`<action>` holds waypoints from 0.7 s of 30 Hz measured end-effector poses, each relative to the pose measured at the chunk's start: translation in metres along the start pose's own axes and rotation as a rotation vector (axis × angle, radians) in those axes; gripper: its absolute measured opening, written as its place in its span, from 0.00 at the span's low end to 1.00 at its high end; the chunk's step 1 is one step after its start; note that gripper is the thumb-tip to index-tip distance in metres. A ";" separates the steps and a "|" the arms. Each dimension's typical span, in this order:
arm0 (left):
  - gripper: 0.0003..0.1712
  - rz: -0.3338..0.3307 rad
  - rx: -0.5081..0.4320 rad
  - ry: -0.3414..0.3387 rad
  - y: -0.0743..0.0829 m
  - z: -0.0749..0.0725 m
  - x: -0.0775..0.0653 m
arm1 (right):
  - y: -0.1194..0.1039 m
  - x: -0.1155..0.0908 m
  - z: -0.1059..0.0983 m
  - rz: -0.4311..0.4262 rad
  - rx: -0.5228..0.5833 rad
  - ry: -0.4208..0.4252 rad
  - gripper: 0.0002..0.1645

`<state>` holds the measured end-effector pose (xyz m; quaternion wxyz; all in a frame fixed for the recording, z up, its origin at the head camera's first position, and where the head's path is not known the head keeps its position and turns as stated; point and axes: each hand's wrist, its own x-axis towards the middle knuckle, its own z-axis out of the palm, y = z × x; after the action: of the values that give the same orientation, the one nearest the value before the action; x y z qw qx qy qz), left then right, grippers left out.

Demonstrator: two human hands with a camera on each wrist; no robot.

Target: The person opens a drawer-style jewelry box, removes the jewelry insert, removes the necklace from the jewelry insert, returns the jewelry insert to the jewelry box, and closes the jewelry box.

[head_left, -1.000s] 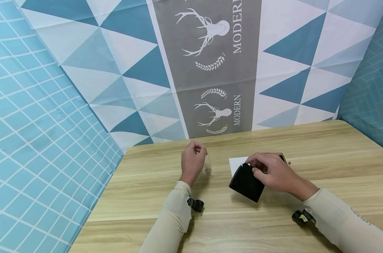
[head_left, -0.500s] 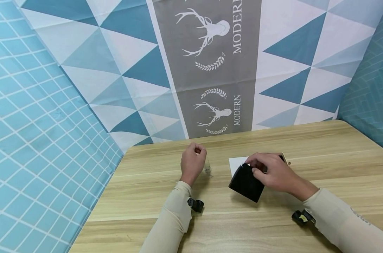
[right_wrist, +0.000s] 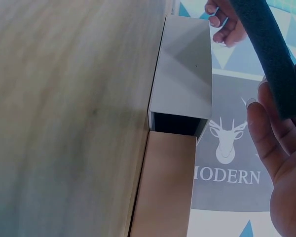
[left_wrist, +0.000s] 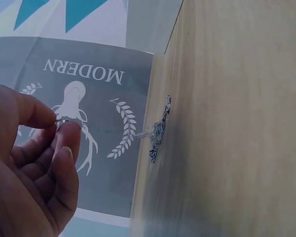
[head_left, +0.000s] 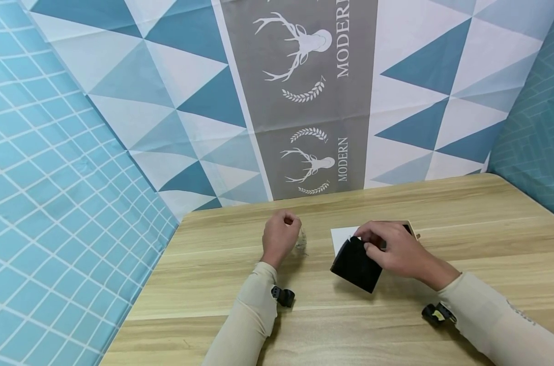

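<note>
My left hand [head_left: 279, 238] pinches the end of a thin silvery chain [left_wrist: 159, 131] between thumb and forefinger. From the fingertips the chain hangs down, and its lower part lies bunched on the table in the left wrist view. Thumb and fingers of my right hand [head_left: 398, 250] grip the upper edge of a black foam pad [head_left: 356, 267], held tilted above the table. Behind that hand is a slide-out box: a white sleeve [right_wrist: 182, 69] with a tan-sided drawer [right_wrist: 163, 182] pulled partly out. In the head view the right hand hides much of the drawer.
The wooden table [head_left: 331, 330] reaches back to a patterned wall covering [head_left: 313, 101] with deer heads. A blue tiled sheet [head_left: 66, 193] borders the left side. A small tab [head_left: 418, 236] sticks out at the drawer's right end.
My left hand has sunk slightly toward the table, so less chain hangs free and more is bunched below it. The right hand and the black foam pad have stayed nearly still.
</note>
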<state>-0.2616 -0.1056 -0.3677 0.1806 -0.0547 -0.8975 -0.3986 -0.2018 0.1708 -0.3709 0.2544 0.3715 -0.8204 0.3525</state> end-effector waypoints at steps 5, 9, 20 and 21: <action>0.05 -0.011 0.019 -0.019 -0.002 0.001 -0.001 | 0.000 0.000 0.001 0.000 -0.003 0.000 0.21; 0.05 -0.022 0.026 -0.036 -0.002 0.000 -0.001 | 0.000 0.000 0.001 0.002 -0.006 -0.003 0.21; 0.06 -0.044 0.064 -0.072 -0.003 0.001 -0.002 | 0.001 -0.001 0.000 0.011 -0.012 -0.003 0.20; 0.06 -0.044 0.066 -0.073 -0.003 0.001 -0.002 | 0.001 -0.001 0.000 0.010 -0.013 -0.002 0.20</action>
<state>-0.2608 -0.1069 -0.3710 0.1405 -0.0438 -0.9172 -0.3702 -0.2021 0.1713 -0.3719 0.2544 0.3661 -0.8248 0.3478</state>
